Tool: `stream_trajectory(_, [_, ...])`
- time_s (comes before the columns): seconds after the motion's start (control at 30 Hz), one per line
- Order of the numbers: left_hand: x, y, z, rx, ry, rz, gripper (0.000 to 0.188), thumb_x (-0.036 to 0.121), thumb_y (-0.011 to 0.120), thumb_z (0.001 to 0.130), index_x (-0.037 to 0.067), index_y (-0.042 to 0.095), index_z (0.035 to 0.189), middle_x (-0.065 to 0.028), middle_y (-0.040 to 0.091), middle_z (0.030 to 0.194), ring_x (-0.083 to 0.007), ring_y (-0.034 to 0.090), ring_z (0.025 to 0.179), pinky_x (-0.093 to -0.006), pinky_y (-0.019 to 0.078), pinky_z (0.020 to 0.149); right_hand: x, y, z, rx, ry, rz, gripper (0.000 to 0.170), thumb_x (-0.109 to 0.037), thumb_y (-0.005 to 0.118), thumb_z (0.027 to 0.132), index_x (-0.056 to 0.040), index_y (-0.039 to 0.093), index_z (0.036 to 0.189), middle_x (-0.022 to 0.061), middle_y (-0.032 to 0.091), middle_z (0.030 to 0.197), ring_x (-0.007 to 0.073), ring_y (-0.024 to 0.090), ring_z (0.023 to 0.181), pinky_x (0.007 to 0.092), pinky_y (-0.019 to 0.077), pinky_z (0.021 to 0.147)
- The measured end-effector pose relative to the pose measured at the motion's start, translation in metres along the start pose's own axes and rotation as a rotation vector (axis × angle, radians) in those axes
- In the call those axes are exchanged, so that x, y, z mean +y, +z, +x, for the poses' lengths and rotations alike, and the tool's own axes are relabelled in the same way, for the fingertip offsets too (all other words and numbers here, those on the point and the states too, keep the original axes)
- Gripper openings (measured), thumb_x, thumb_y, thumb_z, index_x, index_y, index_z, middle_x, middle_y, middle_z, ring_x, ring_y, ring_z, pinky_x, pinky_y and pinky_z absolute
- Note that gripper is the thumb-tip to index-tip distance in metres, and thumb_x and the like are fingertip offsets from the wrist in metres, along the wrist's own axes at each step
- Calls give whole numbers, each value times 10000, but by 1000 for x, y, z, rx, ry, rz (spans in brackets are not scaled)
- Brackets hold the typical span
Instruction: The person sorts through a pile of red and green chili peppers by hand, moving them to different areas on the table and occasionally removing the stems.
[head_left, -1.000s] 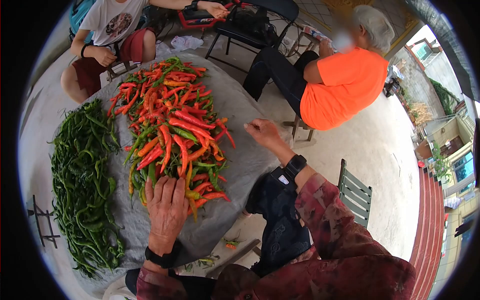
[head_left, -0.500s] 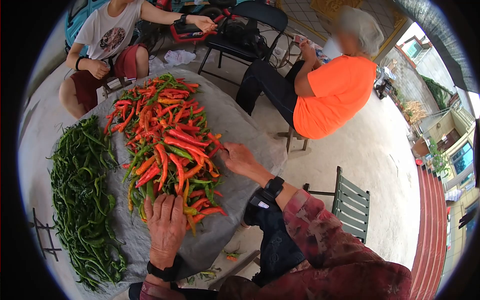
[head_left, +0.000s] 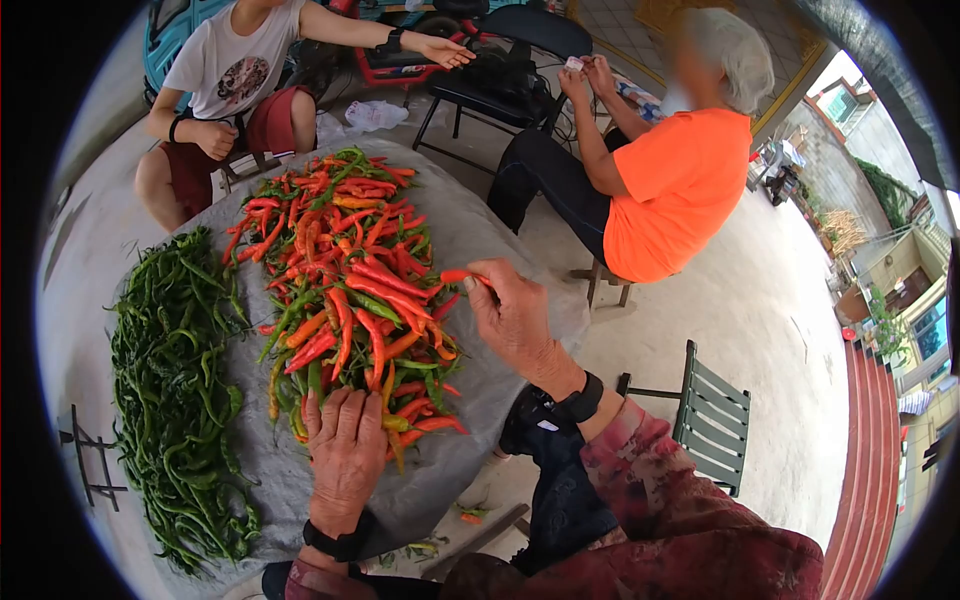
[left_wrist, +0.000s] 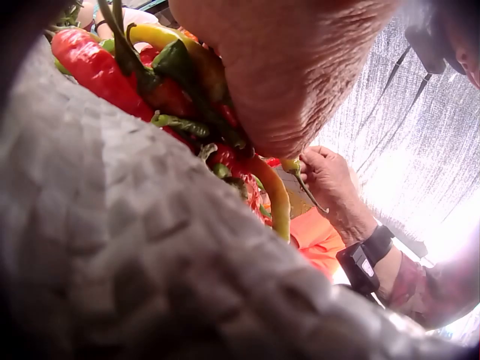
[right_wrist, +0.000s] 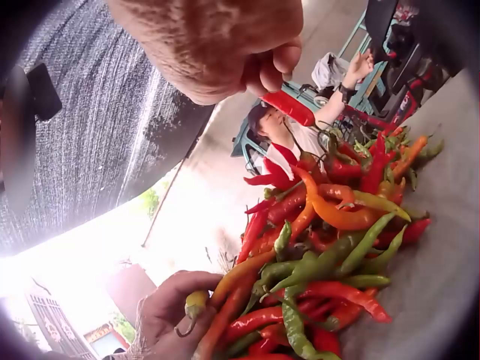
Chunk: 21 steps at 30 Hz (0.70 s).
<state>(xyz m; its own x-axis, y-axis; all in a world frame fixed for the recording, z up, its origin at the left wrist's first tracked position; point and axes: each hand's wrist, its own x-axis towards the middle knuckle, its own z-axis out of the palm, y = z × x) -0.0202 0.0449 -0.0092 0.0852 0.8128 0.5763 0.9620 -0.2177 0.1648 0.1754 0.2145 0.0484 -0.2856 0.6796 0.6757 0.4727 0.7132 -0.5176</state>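
My right hand (head_left: 515, 315) pinches one red chili pepper (head_left: 462, 276) between thumb and fingers, raised at the right side of a heap of red chili peppers (head_left: 345, 235). In the right wrist view this red pepper (right_wrist: 291, 109) points away below my fingertips. My left hand (head_left: 345, 450) rests with bent fingers on the near end of the heap, among orange, yellow and green peppers. A yellow-green pepper (right_wrist: 196, 303) with a curved stem shows at its fingers in the right wrist view; I cannot tell whether they grip it.
A long pile of green peppers (head_left: 175, 400) lies left on the grey-covered table (head_left: 245, 420). A person in a white shirt (head_left: 235, 60) sits beyond it, another in an orange shirt (head_left: 680, 190) at the right. A green slatted chair (head_left: 712, 420) stands to my right.
My right hand was apart from the heap at first, then reached its right edge; now it is drawn back a little with a red pepper. My left hand stays on the heap.
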Motion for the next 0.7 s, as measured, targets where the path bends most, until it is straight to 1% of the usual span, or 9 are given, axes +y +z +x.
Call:
stream_trajectory(0.07, [0, 0, 1, 3, 0, 7, 420, 27, 672, 709, 51, 614, 1124, -92, 575, 1114, -302, 551, 1115, -549, 339, 1080, -10, 1, 2, 27, -136, -18, 135, -46, 668, 856, -49, 587, 964, 143, 658, 784, 308, 659, 656, 361, 513, 547])
stream_trajectory(0.2, [2, 0, 2, 14, 2, 14, 381, 57, 668, 744, 68, 602, 1119, -77, 564, 1090, -275, 557, 1079, -557, 350, 1054, -26, -1, 12, 37, -228, -26, 169, -48, 685, 843, -46, 604, 991, 118, 663, 774, 288, 666, 672, 350, 527, 560])
stream_trajectory(0.27, [1, 0, 1, 13, -1, 26, 385, 62, 671, 743, 70, 600, 1121, -77, 564, 1089, -275, 558, 1078, -556, 353, 1048, -40, -2, 20, 106, -374, -1, 199, -47, 699, 832, -34, 617, 1013, 98, 658, 757, 273, 653, 652, 346, 531, 569])
stream_trajectory(0.4, [1, 1, 0, 2, -7, -6, 422, 49, 676, 710, 51, 611, 1127, -94, 575, 1103, -300, 557, 1099, -558, 337, 1071, -62, 8, 32, 158, -456, 89, 216, -46, 705, 828, -31, 626, 1028, 86, 658, 764, 258, 640, 642, 342, 532, 574])
stream_trajectory(0.5, [0, 2, 0, 6, -8, 2, 426, 58, 678, 710, 51, 611, 1131, -95, 577, 1098, -298, 558, 1095, -553, 336, 1071, -59, 40, 25, 98, -473, 199, 223, -34, 704, 815, -37, 631, 1026, 78, 645, 798, 250, 631, 690, 339, 528, 589])
stream_trajectory(0.57, [0, 1, 1, 7, -9, 4, 429, 60, 678, 710, 51, 612, 1133, -96, 577, 1096, -297, 558, 1092, -551, 336, 1071, -54, 60, 15, -28, -492, 205, 263, -23, 713, 785, -47, 635, 1035, 64, 619, 815, 238, 611, 739, 331, 520, 626])
stream_trajectory(0.6, [1, 1, 2, 9, -6, 24, 403, 81, 676, 728, 59, 608, 1125, -85, 572, 1090, -277, 559, 1087, -546, 346, 1061, -53, 65, 10, -100, -496, 153, 277, -60, 723, 767, -60, 642, 1032, 50, 592, 847, 240, 580, 824, 356, 507, 722])
stream_trajectory(0.63, [1, 0, 2, 11, -3, 41, 378, 102, 675, 747, 67, 604, 1117, -74, 567, 1084, -257, 560, 1082, -541, 356, 1051, -52, 68, 4, -102, -494, 156, 277, -60, 723, 767, -60, 642, 1032, 50, 592, 847, 240, 580, 824, 356, 507, 722])
stream_trajectory(0.7, [0, 2, 0, 3, -11, 26, 409, 82, 675, 731, 59, 606, 1134, -87, 571, 1092, -276, 555, 1095, -545, 342, 1063, -51, 71, -4, -241, -498, 71, 339, -130, 764, 728, -75, 669, 1048, 52, 598, 930, 257, 557, 906, 384, 478, 833])
